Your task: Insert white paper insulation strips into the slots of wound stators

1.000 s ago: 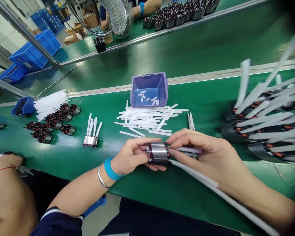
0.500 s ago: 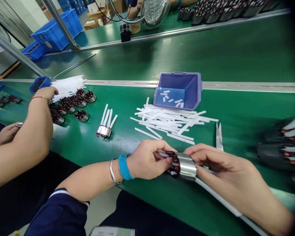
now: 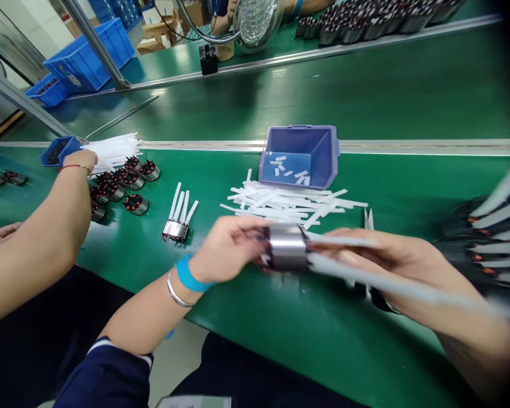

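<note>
left hand [image 3: 227, 249] clasps the metal stator [image 3: 287, 247] steady above the green belt [image 3: 280, 340], right hand [image 3: 391, 260] pinching a white strip [image 3: 344, 241] at its end, loose strips [image 3: 280, 201] piled within reach.

We see our right hand [image 3: 391, 255] and its white strips [image 3: 408, 286] smeared by blur, the motor core [image 3: 287, 246] half covered by fingers, and the right-edge stack [image 3: 488, 238] cut off.

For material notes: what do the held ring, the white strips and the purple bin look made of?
Ring: bare metal, likely steel; bright silvery sheen. White strips: thin matte paper or plastic film; flat, narrow. Purple bin: moulded plastic; smooth, uniform colour.
</note>
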